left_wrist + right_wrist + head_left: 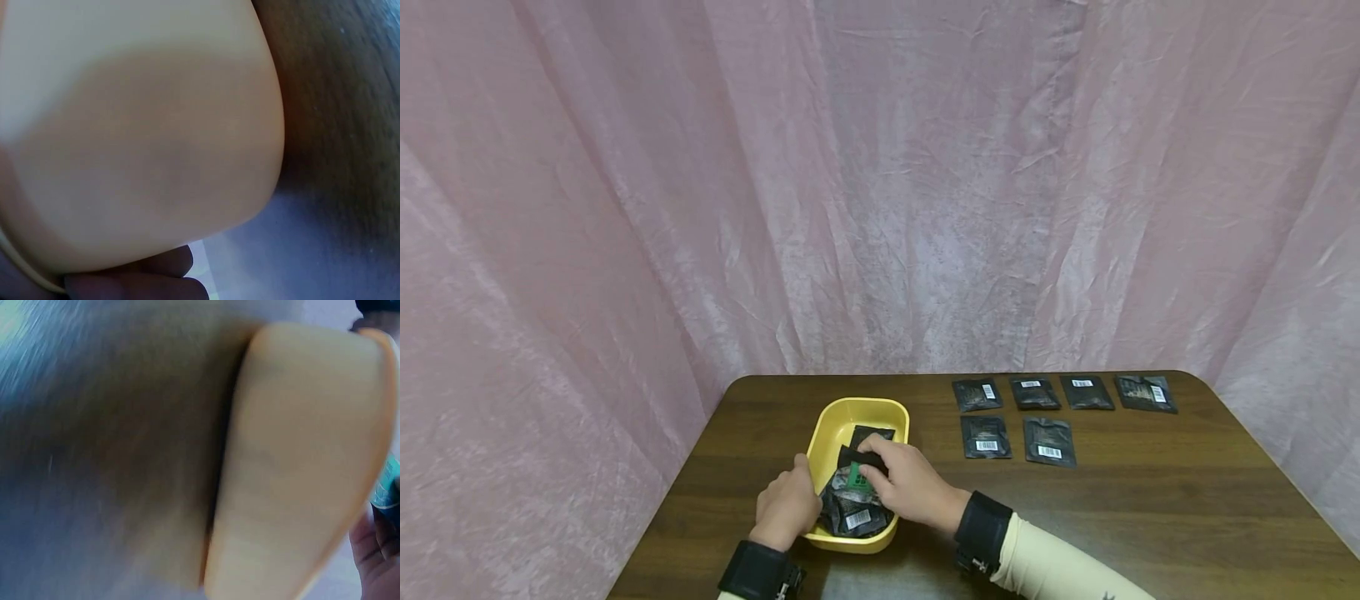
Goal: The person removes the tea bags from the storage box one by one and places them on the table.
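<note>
Black packet (850, 457), pinched between thumb and fingers of right hand (912, 483), inside yellow tub (822, 435); left hand (788, 504) grips tub's side. Packet looks light, floppy, probably slick: grab by an edge, don't squeeze the middle.

From the head, looking forward and down over the table (1150, 500) toward twelve o'clock. From left wrist at about seven, right at four, facing the outside of the tub (833, 433) very closely; sharing it with the head view.
</note>
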`<move>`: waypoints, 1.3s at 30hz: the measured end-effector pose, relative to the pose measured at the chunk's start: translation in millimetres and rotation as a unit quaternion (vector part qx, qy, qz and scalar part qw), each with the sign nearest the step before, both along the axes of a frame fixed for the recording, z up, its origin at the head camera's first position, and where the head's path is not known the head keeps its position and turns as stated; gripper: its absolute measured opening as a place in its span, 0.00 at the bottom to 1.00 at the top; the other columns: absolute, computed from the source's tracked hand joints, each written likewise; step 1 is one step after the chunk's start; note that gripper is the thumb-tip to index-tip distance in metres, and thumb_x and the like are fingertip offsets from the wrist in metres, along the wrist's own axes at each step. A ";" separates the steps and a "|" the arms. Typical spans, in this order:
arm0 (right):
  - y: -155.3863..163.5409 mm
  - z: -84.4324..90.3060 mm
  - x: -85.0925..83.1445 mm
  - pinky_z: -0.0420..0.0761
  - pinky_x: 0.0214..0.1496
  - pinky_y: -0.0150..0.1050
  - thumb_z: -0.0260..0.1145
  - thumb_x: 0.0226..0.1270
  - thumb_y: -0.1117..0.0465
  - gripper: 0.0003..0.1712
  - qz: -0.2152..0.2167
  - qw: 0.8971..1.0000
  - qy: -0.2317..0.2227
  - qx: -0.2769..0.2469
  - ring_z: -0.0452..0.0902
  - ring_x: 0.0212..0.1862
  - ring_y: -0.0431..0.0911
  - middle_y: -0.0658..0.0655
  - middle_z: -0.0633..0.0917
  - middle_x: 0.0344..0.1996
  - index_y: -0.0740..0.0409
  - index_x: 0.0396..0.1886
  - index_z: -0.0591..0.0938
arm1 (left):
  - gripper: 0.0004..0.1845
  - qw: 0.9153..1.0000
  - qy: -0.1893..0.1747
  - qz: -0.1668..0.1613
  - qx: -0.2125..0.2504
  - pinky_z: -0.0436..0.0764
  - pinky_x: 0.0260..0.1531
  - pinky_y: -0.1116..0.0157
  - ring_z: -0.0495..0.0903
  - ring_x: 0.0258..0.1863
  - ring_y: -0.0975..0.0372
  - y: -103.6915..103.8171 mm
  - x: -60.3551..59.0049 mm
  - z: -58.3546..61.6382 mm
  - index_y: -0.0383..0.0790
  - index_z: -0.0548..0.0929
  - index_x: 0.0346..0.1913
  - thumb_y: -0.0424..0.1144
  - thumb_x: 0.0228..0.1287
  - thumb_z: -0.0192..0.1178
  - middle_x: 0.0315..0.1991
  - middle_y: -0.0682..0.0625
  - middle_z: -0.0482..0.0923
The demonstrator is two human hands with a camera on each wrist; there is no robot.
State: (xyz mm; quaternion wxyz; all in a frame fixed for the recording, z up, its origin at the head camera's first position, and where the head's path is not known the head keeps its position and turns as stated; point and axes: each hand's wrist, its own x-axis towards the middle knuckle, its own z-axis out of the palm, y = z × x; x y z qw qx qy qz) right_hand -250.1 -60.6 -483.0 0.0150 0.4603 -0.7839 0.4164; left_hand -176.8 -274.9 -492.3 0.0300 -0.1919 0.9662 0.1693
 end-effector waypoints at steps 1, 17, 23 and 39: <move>3.4 1.5 -1.1 0.84 0.50 0.37 0.63 0.81 0.60 0.10 -0.012 1.000 0.007 -0.012 0.85 0.46 0.37 0.52 0.90 0.49 0.52 0.56 0.80 | 0.24 1.000 0.001 0.000 0.000 0.76 0.28 0.51 0.79 0.29 0.52 0.6 0.1 0.0 0.33 0.73 0.57 0.32 0.60 0.69 0.33 0.41 0.81; 102.1 18.5 -38.0 0.75 0.29 0.32 0.67 0.76 0.66 0.07 -0.199 0.976 0.007 -0.086 0.72 0.27 0.32 0.50 0.83 0.30 0.55 0.49 0.81 | 0.23 1.000 -0.023 0.007 0.007 0.76 0.30 0.52 0.78 0.29 0.51 2.0 -6.2 -1.2 0.33 0.73 0.58 0.33 0.62 0.69 0.34 0.41 0.80; 160.1 16.3 -59.0 0.75 0.28 0.36 0.64 0.77 0.64 0.10 -0.328 0.944 -0.017 -0.026 0.78 0.27 0.41 0.61 0.89 0.33 0.61 0.54 0.80 | 0.23 1.000 -0.022 0.010 0.010 0.75 0.29 0.53 0.78 0.28 0.52 4.9 -6.7 -0.6 0.33 0.72 0.58 0.33 0.63 0.68 0.33 0.41 0.79; 289.8 -6.3 -106.0 0.72 0.33 0.47 0.58 0.76 0.58 0.24 -0.464 0.869 -0.114 0.132 0.84 0.42 0.68 0.78 0.86 0.47 0.74 0.59 0.76 | 0.24 1.000 -0.017 0.004 0.012 0.76 0.29 0.53 0.78 0.29 0.52 5.0 -7.9 -2.0 0.32 0.72 0.59 0.33 0.63 0.68 0.33 0.41 0.80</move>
